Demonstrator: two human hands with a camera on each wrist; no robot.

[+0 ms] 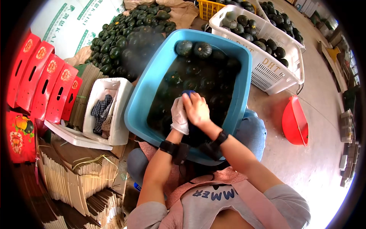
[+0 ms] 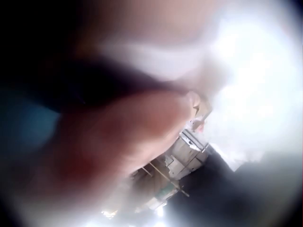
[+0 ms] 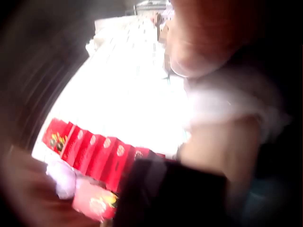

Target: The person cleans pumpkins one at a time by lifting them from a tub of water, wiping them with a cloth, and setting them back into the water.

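Over the water in a blue tub (image 1: 131, 114), both hands are pressed close together. The left hand (image 1: 179, 113) wears a white glove, and its fingers are mostly hidden against the other hand. The bare right hand (image 1: 198, 108) has its fingers bent over a small blue pad (image 1: 188, 92) that peeks out past the fingertips; its kind is unclear. Dark green squashes lie in the dark water, two of them, one a ribbed squash (image 1: 202, 50), at the far end. Both wrist views are blurred; a bare thumb (image 3: 189, 61) and white glove (image 3: 227, 106) show in the right one.
A heap of squashes (image 1: 114, 49) lies beyond the tub's left side. White crates of squashes, the nearer crate (image 1: 267, 74) marked DHT, stand at the right. A red basin (image 1: 295, 122) is on the floor. Left are a foam box (image 1: 93, 122), red cartons (image 1: 45, 84) and stacked cardboard (image 1: 65, 183).
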